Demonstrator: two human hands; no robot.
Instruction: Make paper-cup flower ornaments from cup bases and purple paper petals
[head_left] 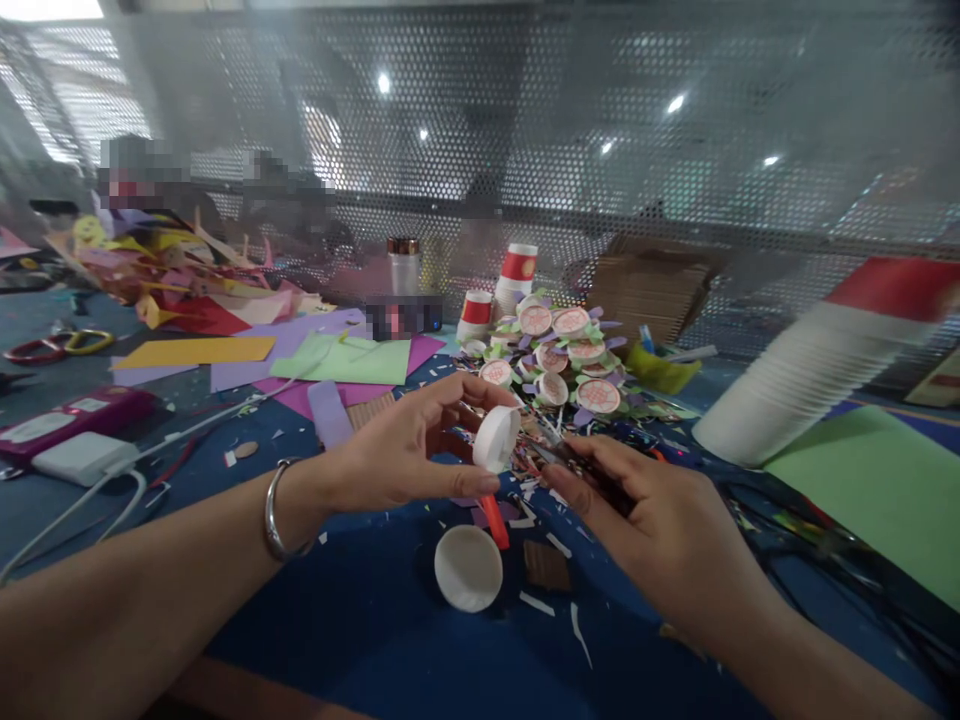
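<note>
Near the middle, my left hand [401, 445] pinches a short white ring-shaped cup base [496, 440] between thumb and fingers. My right hand [667, 520] is closed around a slim dark-handled tool with a grey blade [551, 436]. Its tip points at the cup base; whether they touch is unclear. Below on the blue table lies a white round cup piece [469, 572], open side up. Beside it are an orange-red strip-like object [494, 522] and a brown cardboard scrap [546, 567]. Beyond my hands rises a pile of round cup bases with red prints [568, 355] and green and purple paper tabs.
A tilted stack of paper cups [810, 360] stands right, near green paper [877, 500] and dark cables. Coloured sheets [337, 358], scissors [90, 342], a white adapter [86, 458] and its cable lie left. Behind are a bottle [404, 268], cardboard [649, 285] and a perforated screen [480, 120].
</note>
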